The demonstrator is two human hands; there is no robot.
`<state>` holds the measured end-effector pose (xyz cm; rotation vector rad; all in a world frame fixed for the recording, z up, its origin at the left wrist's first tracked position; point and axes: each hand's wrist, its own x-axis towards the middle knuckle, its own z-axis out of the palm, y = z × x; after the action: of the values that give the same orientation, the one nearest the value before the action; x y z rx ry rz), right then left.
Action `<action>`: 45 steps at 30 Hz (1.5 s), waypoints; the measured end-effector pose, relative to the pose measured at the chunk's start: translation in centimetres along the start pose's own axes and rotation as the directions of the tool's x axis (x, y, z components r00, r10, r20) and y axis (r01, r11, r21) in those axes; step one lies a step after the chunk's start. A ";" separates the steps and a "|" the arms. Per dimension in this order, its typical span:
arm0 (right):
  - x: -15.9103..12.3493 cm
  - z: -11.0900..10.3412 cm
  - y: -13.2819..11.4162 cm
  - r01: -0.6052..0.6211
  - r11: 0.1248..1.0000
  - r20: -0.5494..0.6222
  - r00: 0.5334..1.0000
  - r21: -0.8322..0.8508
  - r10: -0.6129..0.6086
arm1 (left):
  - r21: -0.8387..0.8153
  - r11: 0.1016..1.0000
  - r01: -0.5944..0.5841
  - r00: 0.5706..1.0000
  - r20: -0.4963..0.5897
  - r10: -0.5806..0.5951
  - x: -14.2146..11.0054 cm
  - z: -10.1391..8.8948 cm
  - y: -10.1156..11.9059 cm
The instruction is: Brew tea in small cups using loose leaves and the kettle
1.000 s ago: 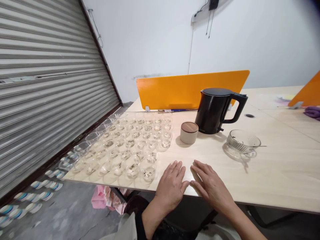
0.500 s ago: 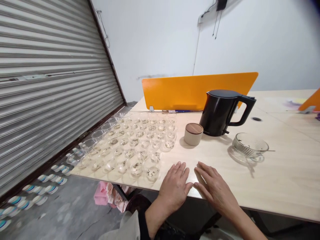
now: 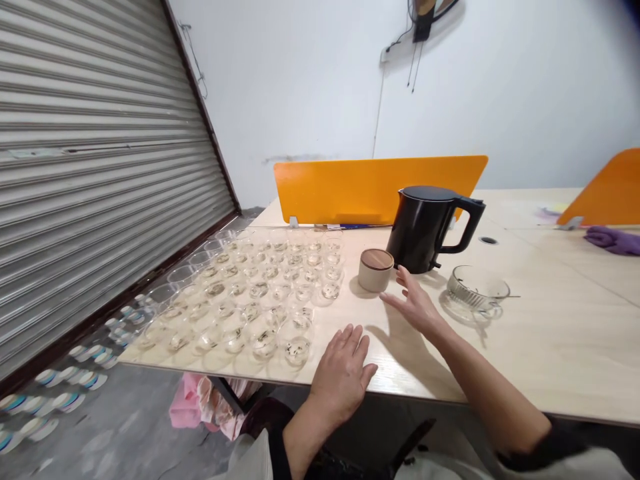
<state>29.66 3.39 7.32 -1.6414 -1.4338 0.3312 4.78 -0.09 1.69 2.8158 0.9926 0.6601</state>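
The right hand [image 3: 416, 305], open and empty, is near the lidded pot [image 3: 374, 277]; the left hand [image 3: 341, 372] is flat and empty by the surface's near edge [image 3: 425, 394]; the pot stands back from that edge.

No readable text or labels.

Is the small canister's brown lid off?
No, the brown lid sits on top of the pale canister, and the right hand is open beside it.
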 end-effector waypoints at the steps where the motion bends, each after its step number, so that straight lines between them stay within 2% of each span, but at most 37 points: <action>1: 1.2 0.5 0.2 -0.016 1.000 -0.008 1.000 -0.003 0.016 | 0.005 1.000 -0.001 1.000 -0.002 0.001 0.0 0.1 0.0; 6: 5.1 3.3 1.7 -0.060 0.994 -0.120 0.990 0.092 0.071 | 0.028 1.000 -0.010 1.000 -0.028 0.011 -0.1 0.4 -0.1; 12: 6.1 5.0 2.7 -0.041 0.961 -0.202 0.974 0.273 0.099 | 0.037 0.999 -0.012 0.999 -0.041 0.014 -0.1 0.4 0.1; 19: 6.7 3.9 3.0 0.005 0.963 -0.219 0.974 0.270 0.056 | 0.019 1.000 -0.018 0.999 -0.045 0.019 -0.1 0.4 -0.1; 27: 6.6 1.8 2.5 -0.011 0.937 -0.050 0.998 0.350 0.031 | 0.022 1.000 -0.018 0.998 -0.053 0.019 -0.1 0.3 0.1; 33: 6.4 1.7 2.2 0.003 0.923 -0.015 1.000 0.384 0.003 | 0.028 0.999 -0.016 0.999 -0.034 0.017 0.0 0.4 0.0; 42: 6.1 2.0 3.6 0.000 0.868 0.034 0.999 0.496 -0.020 | 0.013 1.000 -0.004 1.000 -0.016 0.005 0.0 0.2 0.0; 45: 5.2 1.8 4.7 -0.057 0.917 0.008 0.998 0.394 0.059 | -0.011 1.000 0.000 1.000 -0.018 0.000 -0.1 0.2 0.0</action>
<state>32.94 9.19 4.54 -1.3523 -1.2204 0.6095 4.81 -0.11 1.53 2.8058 0.9883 0.6893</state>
